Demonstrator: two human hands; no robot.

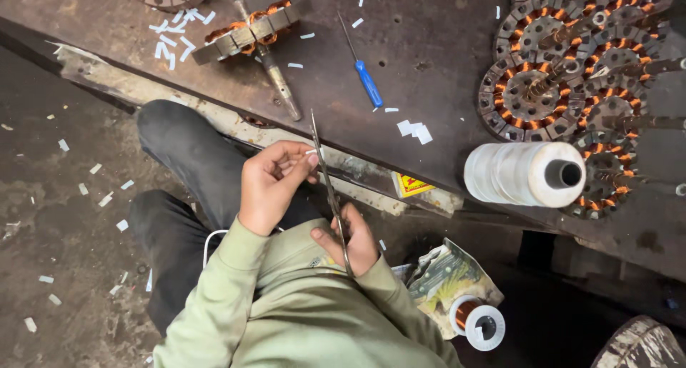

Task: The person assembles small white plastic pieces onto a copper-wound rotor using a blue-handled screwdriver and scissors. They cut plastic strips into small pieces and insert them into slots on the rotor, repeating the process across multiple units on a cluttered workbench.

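My right hand (pixel 351 243) grips the handles of long metal scissors (pixel 325 171), whose blades point up toward the workbench edge. My left hand (pixel 270 184) is raised beside the blades and pinches a small white paper strip (pixel 311 152) against them. Both arms wear pale green sleeves. On the dark workbench (pixel 429 61) above lie a wound stator on a shaft (pixel 250 32) and a blue-handled screwdriver (pixel 366 78).
Several copper-wound stators (pixel 564 75) are stacked at the right, next to a large spool of white thread (pixel 525 173). White paper bits (pixel 414 130) litter the bench and floor. A copper wire reel (pixel 477 321) lies on crumpled paper below.
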